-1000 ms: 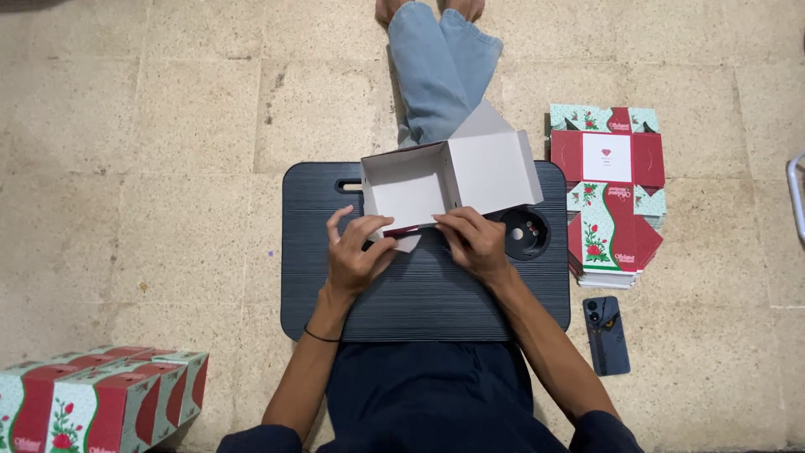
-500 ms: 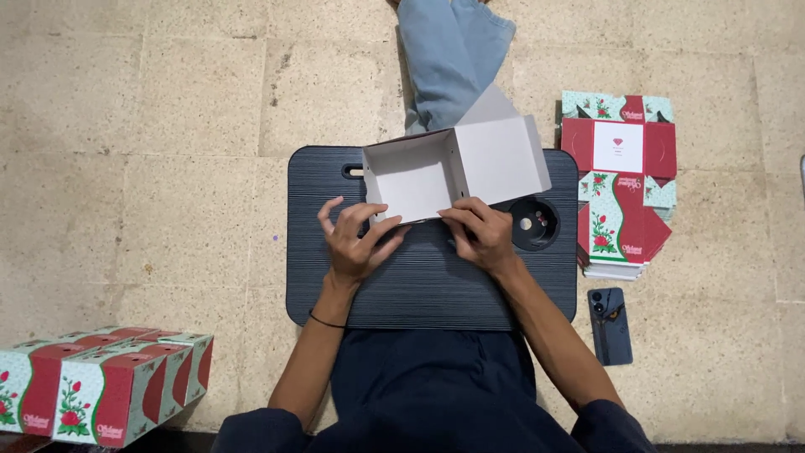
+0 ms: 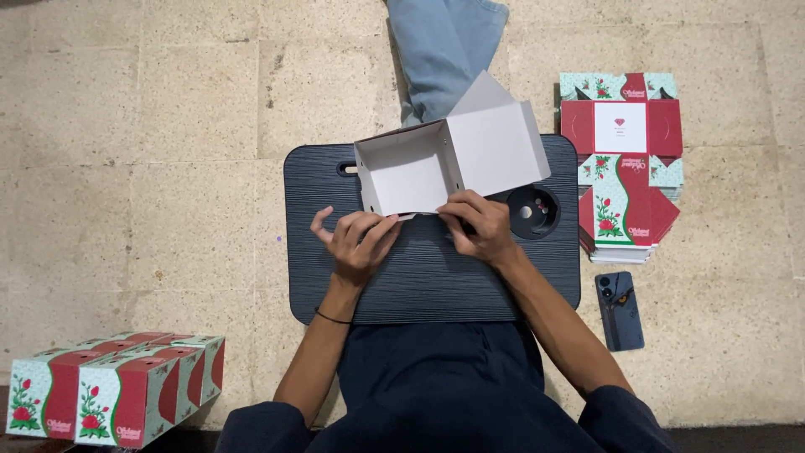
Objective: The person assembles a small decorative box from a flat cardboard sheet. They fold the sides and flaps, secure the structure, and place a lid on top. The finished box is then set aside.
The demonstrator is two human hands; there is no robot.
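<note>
From the head camera, a person is sitting on a pale tiled floor (image 3: 151,126) with a dark ribbed lap desk (image 3: 436,277) across the legs. A half-formed cardboard box (image 3: 428,168), white on the inside, is standing on the far part of the desk, its open cavity facing up and one broad flap (image 3: 495,147) leaning out to the right.

The left hand (image 3: 356,243) is resting at the near left corner of the box, fingers bent and drawn close together, the tips pressing on the near bottom flap; whether they are pinching it or only pushing down I cannot tell. The right hand (image 3: 480,226) is lying just beside it at the near right edge, fingers curled and pressing on the same edge. Both hands are touching the box, and the thumbs are mostly hidden.

As a judgement, this fold is going best when both hands are working the crease evenly: one hand steadying the wall while the other is running the flap flat along its scored line, keeping the corners square so the walls are not bowing. Pressing too hard at one end could be skewing the box or tearing the thin card.

To the right on the floor, a stack of flat printed cartons (image 3: 625,159) in red, green and white is lying, with a dark phone (image 3: 619,309) near it. At the near left, several finished boxes (image 3: 113,386) are sitting side by side. A blue-clad leg (image 3: 440,50) is stretching away at the far edge.
</note>
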